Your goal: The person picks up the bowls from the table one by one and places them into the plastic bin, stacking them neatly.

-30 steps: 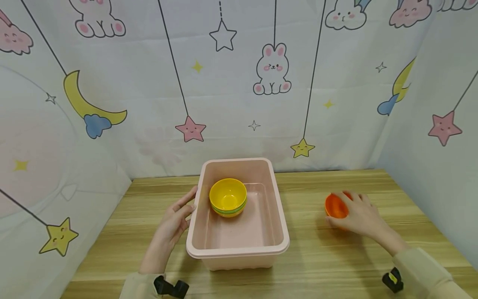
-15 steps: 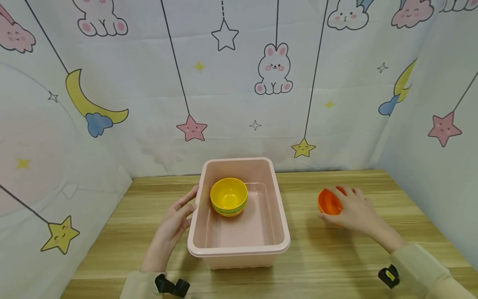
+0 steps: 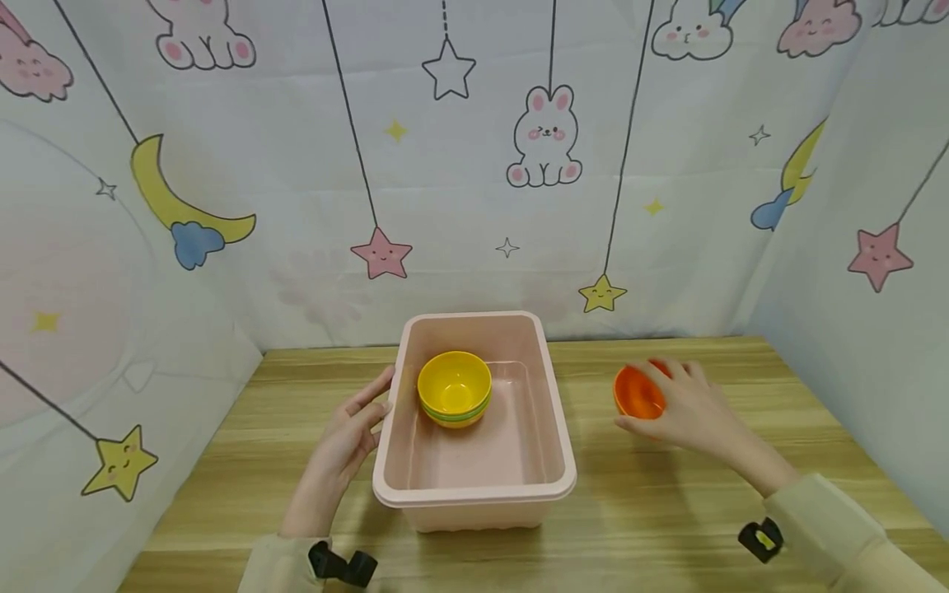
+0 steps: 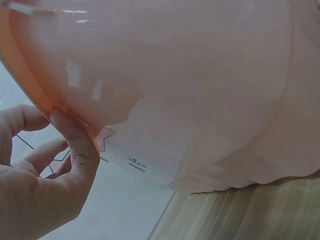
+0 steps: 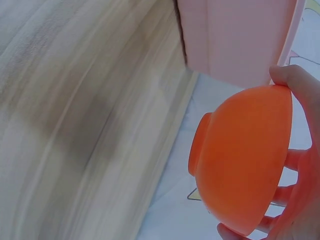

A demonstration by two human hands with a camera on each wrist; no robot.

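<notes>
In the head view, my right hand (image 3: 685, 412) grips an orange bowl (image 3: 636, 394) by its rim, right of the pink bin. The right wrist view shows the orange bowl (image 5: 240, 160) from outside, its foot toward the wooden table, thumb at one side of the rim and fingers at the other. The pink plastic bin (image 3: 474, 497) stands mid-table. Inside, toward its back left, sits a stack of bowls, a yellow bowl (image 3: 455, 385) on top and green below it. My left hand (image 3: 344, 441) holds the bin's left rim, thumb and a finger at the lip (image 4: 40, 95).
The wooden table (image 3: 296, 395) runs back to a white cloth wall (image 3: 460, 198) printed with stars, a moon and bunnies. More cloth rises at left and right. A black strap device (image 3: 343, 564) sits on each wrist, over light sleeves.
My right hand has carried the orange bowl leftward, closer to the bin. The left hand, the bin and the stacked bowls keep their places, apart from a slight shift of the head view.
</notes>
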